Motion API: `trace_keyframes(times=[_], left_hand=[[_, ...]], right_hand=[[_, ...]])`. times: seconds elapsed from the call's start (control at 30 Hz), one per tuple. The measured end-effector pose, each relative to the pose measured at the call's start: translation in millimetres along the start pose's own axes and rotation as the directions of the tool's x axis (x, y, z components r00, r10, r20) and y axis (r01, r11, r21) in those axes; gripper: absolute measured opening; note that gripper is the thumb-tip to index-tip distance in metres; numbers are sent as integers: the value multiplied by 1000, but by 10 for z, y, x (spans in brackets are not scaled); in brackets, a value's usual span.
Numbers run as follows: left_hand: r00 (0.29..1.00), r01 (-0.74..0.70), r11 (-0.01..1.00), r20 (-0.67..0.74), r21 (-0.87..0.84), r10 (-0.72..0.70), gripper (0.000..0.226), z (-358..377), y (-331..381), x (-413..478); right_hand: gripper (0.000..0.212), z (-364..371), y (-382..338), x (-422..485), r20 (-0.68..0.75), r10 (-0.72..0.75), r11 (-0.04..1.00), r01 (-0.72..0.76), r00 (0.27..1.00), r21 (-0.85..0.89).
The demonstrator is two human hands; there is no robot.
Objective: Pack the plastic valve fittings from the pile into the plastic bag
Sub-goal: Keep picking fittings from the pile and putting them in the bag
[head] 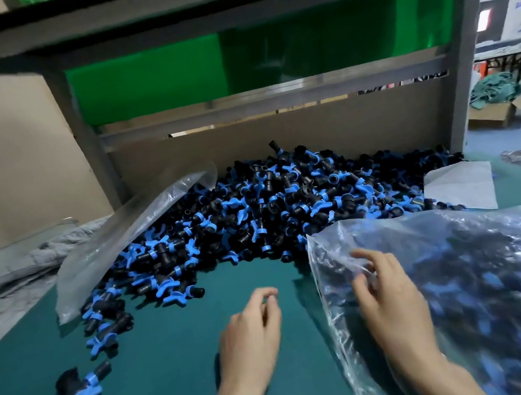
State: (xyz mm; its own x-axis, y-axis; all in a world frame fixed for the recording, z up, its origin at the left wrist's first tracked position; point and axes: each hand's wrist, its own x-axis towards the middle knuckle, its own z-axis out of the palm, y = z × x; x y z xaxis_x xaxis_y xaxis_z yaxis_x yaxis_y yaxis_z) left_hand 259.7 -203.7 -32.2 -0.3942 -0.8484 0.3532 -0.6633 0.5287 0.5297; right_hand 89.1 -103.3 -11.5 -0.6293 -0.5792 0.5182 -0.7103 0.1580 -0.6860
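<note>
Both grips half-curled: right grip [388,300] pinches plastic bag [490,247], left grip [251,331] empty.

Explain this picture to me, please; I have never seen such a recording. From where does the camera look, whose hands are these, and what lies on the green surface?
There is no machine: a person works with bare hands, and one camera worn on the head looks forward and down. On the green mat lies a pile of black-and-blue plastic valve fittings. The left grip, a bare hand, holds nothing, fingers loosely curled. The right grip appears to pinch the edge of the plastic bag, already partly filled with fittings.
</note>
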Motion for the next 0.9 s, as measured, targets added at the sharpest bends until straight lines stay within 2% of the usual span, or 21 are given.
trace_keyframes(times=[0.03,0.07,0.1,0.17,0.23,0.33,0.43,0.5,0.57,0.6,0.67,0.7,0.77,0.83,0.9], left_hand=[[994,112,984,-28,138,-109,23,-101,-249,55],[984,175,939,-79,295,-159,29,-217,-454,146],[981,190,917,-116,351,-158,36,-235,-577,191],[975,209,888,-156,410,-157,47,-122,-558,274],[959,284,834,-140,473,-248,51,-179,-680,491],[935,342,778,-110,526,-337,51,-226,-685,627],[937,346,778,-147,525,-318,44,-239,-654,650],[943,329,834,-198,444,-267,33,-245,-668,548],[958,237,908,-239,347,-158,28,-250,-634,407],[959,188,948,-256,257,-121,25,-247,-598,348],[950,122,992,-286,-34,-127,19,-220,-467,241],[945,104,969,-283,-222,-166,16,-191,-371,185],[950,75,839,-218,-539,-224,16,-81,-145,78],[970,87,705,-103,-704,-222,24,43,96,-20],[976,108,607,-32,-787,-216,28,117,286,-87]], right_hand=[[29,26,50,-26,19,-11,999,12,1000,-47],[29,60,80,-38,31,-15,997,18,999,-79],[28,62,97,-36,28,-17,995,20,999,-94],[28,56,100,-28,14,-25,995,26,1000,-99],[28,58,109,-23,16,-34,993,36,999,-113],[28,55,119,-40,12,-44,994,45,999,-102],[27,59,136,-23,2,-56,992,56,998,-115],[27,65,145,-25,7,-60,989,60,998,-132],[28,69,148,-33,20,-65,988,68,998,-142],[28,69,146,-36,24,-71,987,73,997,-145],[30,66,140,-37,24,-88,986,91,996,-137],[31,63,135,-38,23,-101,986,103,995,-130],[34,55,117,-45,27,-146,981,148,989,-128],[37,47,93,-57,56,-204,971,209,977,-112],[38,34,76,-74,79,-259,962,264,963,-67]])
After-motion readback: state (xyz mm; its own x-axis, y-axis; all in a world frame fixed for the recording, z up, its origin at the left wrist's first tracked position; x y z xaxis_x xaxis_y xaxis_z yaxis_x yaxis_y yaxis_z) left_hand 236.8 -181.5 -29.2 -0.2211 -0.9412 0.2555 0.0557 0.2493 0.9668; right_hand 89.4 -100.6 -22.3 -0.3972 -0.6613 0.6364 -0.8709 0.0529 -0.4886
